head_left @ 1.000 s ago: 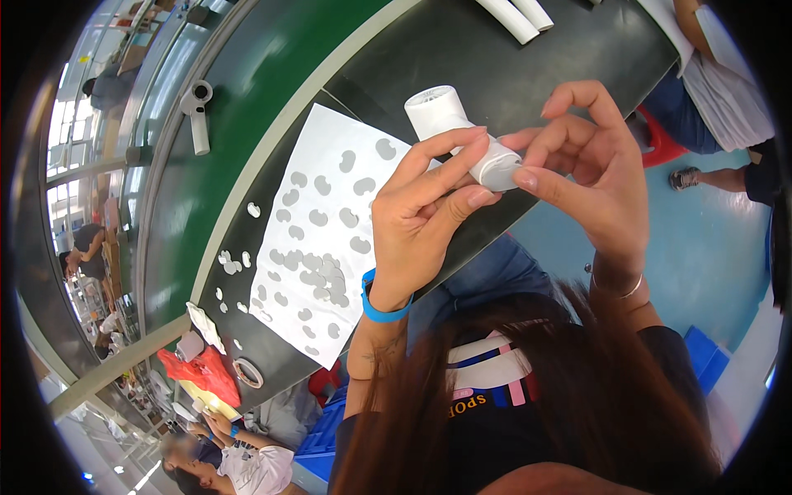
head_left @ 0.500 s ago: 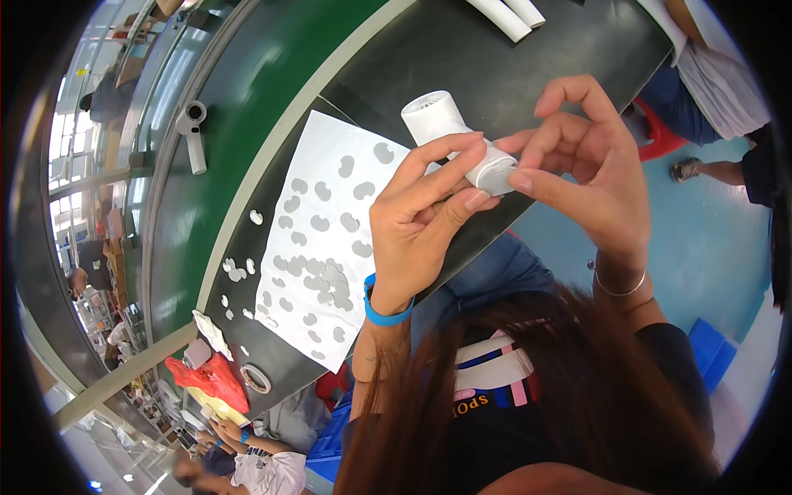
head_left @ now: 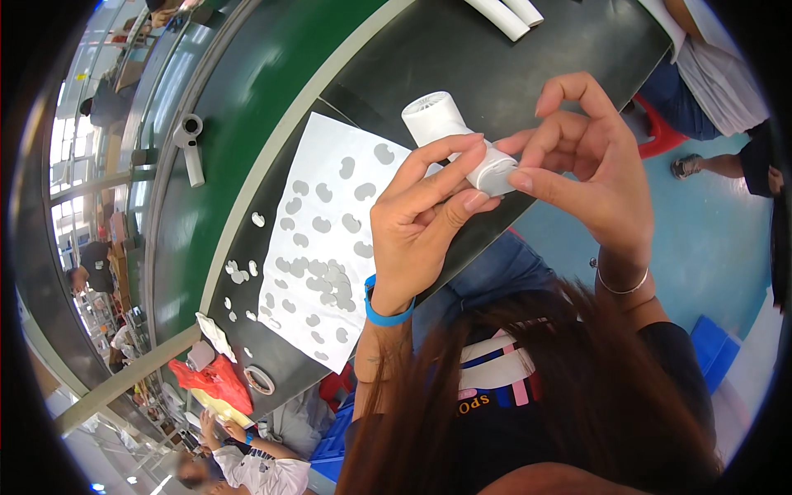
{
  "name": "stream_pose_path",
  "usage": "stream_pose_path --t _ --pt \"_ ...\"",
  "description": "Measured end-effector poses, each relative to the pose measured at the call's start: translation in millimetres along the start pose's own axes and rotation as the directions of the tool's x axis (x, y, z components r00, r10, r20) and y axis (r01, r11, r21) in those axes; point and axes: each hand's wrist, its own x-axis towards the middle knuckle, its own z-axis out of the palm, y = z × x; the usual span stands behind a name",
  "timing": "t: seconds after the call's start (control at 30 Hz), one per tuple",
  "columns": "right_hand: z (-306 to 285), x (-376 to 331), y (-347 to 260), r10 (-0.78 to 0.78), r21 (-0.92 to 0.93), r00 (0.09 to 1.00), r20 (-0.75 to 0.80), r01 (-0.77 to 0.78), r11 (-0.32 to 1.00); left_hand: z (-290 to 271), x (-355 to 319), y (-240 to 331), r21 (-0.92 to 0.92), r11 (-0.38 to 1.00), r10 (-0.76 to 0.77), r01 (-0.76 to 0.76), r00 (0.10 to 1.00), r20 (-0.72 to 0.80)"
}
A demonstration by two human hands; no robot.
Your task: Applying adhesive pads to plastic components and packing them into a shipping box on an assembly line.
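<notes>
My left hand (head_left: pixel 421 210) is wrapped round a white hair dryer-shaped device (head_left: pixel 435 117), held tilted above the table. A slotted grille faces up at its far end. At the near end a grey sticker-like piece (head_left: pixel 498 179) lies against the device, and my right hand (head_left: pixel 590 165) pinches its edge between thumb and a finger. The other right fingers are curled up and apart. Left of my hands lies a white sheet (head_left: pixel 289 326) with several grey kidney-shaped stickers (head_left: pixel 320 224), some overlapping in a pile.
Small white scraps (head_left: pixel 238 272), a tape roll (head_left: pixel 259 379) and a red plastic bag (head_left: pixel 216 384) lie left on the dark table. A similar white device (head_left: pixel 191 148) rests on the green belt. White tubes (head_left: pixel 499 16) lie at the far edge. Other people stand or sit around.
My hands stay almost still, the grey piece pinched at the device's near end. The view shifts slightly. At the lower left a co-worker's arms have moved.
</notes>
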Motion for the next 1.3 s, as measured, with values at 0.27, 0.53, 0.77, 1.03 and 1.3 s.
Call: stream_pose_path --t 0.27,0.53,0.77,1.03,1.3 --pt "0.8 -0.2 -2.5 0.01 0.013 1.0 -0.004 -0.01 1.0 1.3 -0.2 0.4 0.01 1.0 0.001 -0.001 1.0 0.001" --pt "-0.1 0.1 -1.7 0.001 -0.011 1.0 -0.007 -0.001 1.0 2.5 0.0 -0.2 0.005 1.0 0.01 -0.01 1.0 0.002" --pt "1.7 -0.6 -1.7 0.007 -0.013 1.0 -0.002 -0.007 1.0 6.4 -1.0 0.5 0.034 0.999 0.031 -0.029 0.998 -0.057" --pt "5.3 -2.8 -4.3 0.019 -0.004 1.0 -0.003 -0.019 1.0 10.8 -4.0 4.8 0.116 0.993 0.029 -0.014 0.992 -0.124" --pt "6.1 -4.0 -2.4 0.005 -0.005 1.0 -0.011 -0.005 1.0 11.4 -5.7 3.2 0.064 0.998 0.025 -0.017 0.992 -0.125"
